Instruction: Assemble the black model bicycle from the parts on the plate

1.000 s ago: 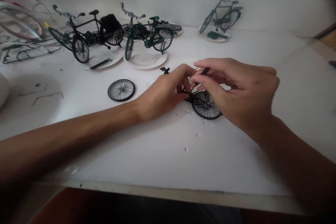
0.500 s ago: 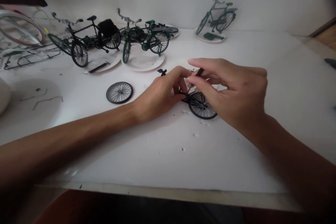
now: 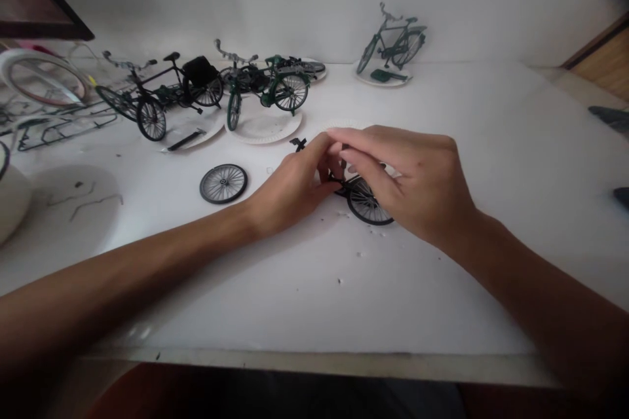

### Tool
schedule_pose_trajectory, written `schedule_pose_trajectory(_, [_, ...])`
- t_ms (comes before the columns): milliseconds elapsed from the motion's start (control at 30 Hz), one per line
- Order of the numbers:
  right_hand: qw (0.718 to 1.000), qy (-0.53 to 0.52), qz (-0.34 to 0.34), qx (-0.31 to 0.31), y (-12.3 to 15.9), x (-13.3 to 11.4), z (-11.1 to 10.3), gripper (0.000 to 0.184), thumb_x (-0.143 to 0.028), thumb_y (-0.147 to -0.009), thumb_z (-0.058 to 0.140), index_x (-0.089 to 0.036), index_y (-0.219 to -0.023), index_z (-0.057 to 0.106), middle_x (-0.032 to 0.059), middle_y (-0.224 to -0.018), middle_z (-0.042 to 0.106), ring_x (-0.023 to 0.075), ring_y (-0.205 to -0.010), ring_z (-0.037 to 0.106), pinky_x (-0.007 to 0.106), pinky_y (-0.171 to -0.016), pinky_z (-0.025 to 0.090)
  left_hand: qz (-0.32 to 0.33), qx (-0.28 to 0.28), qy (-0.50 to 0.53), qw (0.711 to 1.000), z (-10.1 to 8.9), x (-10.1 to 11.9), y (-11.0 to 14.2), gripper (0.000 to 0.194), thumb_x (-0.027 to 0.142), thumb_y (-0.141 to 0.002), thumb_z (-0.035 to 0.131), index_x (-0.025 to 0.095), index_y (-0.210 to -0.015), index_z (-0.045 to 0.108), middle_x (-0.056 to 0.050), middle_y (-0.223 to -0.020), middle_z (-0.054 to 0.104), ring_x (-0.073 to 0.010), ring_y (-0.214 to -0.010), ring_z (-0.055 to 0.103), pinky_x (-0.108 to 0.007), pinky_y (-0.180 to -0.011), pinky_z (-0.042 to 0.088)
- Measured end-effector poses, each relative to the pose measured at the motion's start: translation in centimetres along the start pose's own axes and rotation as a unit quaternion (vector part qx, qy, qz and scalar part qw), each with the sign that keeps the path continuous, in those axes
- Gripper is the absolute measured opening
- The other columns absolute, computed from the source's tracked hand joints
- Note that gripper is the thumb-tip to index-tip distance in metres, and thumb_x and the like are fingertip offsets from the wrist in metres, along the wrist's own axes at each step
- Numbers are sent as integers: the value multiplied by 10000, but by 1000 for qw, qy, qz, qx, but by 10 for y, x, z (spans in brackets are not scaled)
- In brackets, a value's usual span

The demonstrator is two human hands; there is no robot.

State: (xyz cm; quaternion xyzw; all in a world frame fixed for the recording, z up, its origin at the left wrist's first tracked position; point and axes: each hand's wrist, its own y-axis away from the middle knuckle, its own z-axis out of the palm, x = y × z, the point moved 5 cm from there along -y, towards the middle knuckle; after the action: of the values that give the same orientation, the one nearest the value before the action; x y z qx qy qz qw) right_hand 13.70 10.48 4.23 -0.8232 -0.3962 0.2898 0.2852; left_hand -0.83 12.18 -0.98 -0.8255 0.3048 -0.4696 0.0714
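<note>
My left hand [image 3: 289, 193] is closed on the black frame of a model bicycle [image 3: 366, 204], lying on its side on the white table. One spoked wheel is fitted, and part of the frame is covered by my fingers. From above, my right hand [image 3: 413, 173] pinches the dark handle of a small screwdriver [image 3: 344, 160], its tip hidden near the frame by the wheel. A black piece of the bicycle [image 3: 298, 144] sticks out behind my left hand. Left of that hand, a loose spoked wheel [image 3: 223, 184] lies flat.
Several built model bicycles stand at the back, among them a black one [image 3: 152, 121], a green one [image 3: 289, 91] and another green one [image 3: 393, 46]. Paper plates [image 3: 265, 131] lie under them. A small hammer [image 3: 187, 139] and bent wires [image 3: 81, 193] are at left.
My right hand has shifted left, and the screwdriver now stands more upright over the frame. My left hand keeps its grip. The whole view has shifted slightly.
</note>
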Motion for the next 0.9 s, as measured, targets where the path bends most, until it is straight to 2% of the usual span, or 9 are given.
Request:
schedule_pose_trajectory(133, [995, -28, 79, 55, 1, 7, -2, 57, -204, -907, 723, -238, -936, 758, -26, -838, 792, 156, -704, 734, 283, -651, 605, -4, -11, 11, 1000, 0, 1, 0, 364, 29, -845, 644, 199, -1142, 520, -2, -977, 647, -109, -840, 608, -212, -710, 501])
schedule_pose_trajectory(200, [992, -29, 101, 74, 3, 11, -2, 49, -237, -886, 755, -233, -934, 757, -22, -791, 776, 158, -673, 722, 288, -645, 607, -3, -12, 7, 1000, 0, 1, -1, 374, 20, -840, 645, 201, -1142, 520, 0, -956, 646, -109, -826, 605, -217, -712, 494])
schedule_pose_trajectory(367, [999, -20, 43, 12, 3, 7, -1, 277, -176, -978, 614, -287, -1200, 736, -15, -1051, 805, 176, -900, 765, 308, -803, 612, -17, -13, 17, 1000, 2, -1, -1, 367, 47, -866, 639, 212, -1167, 512, -15, -964, 640, -126, -844, 610, -242, -727, 504])
schedule_pose_trajectory(433, [998, -33, 56, 5, 3, 8, -3, 246, -168, -967, 630, -286, -1141, 758, -21, -1035, 810, 176, -907, 770, 297, -804, 608, -23, -14, 20, 999, 2, -3, -1, 346, 59, -877, 636, 216, -1159, 511, -16, -963, 643, -128, -833, 605, -250, -724, 500])
schedule_pose_trajectory(567, [991, -36, 128, 30, 3, 18, -1, 75, -262, -906, 735, -247, -972, 766, -1, -858, 799, 176, -720, 744, 294, -666, 577, -24, -32, 22, 999, 3, -1, 0, 423, 44, -884, 617, 222, -1245, 489, -20, -978, 652, -129, -855, 605, -261, -757, 495])
schedule_pose_trajectory(633, [992, -41, 116, 22, 3, 19, 3, 103, -278, -932, 699, -240, -1013, 751, 15, -870, 794, 173, -707, 727, 297, -649, 558, -33, -32, 18, 999, 2, -1, 0, 410, 54, -886, 612, 225, -1240, 494, -28, -993, 650, -137, -863, 605, -267, -754, 494])
schedule_pose_trajectory(767, [993, -82, 83, -21, 2, 13, 4, 211, -203, -1004, 558, -224, -1129, 727, 39, -1047, 793, 172, -855, 738, 300, -747, 564, -65, -21, 7, 998, 1, -5, 1, 337, 100, -876, 640, 225, -1163, 513, -27, -974, 635, -140, -824, 588, -269, -708, 484])
schedule_pose_trajectory(833, [988, -104, 109, -32, 2, 13, 1, 179, -205, -994, 576, -210, -1085, 729, 36, -995, 795, 170, -835, 736, 292, -728, 563, -76, -25, 14, 997, 2, -7, 2, 327, 114, -879, 640, 229, -1158, 511, -23, -967, 630, -135, -799, 575, -262, -678, 474])
schedule_pose_trajectory(900, [982, -119, 142, -32, 1, 15, 0, 89, -232, -964, 635, -202, -980, 717, 19, -864, 781, 159, -739, 718, 273, -647, 545, -75, -31, 20, 996, 3, -6, 2, 348, 113, -883, 632, 231, -1185, 506, -20, -973, 632, -130, -788, 568, -262, -676, 470])
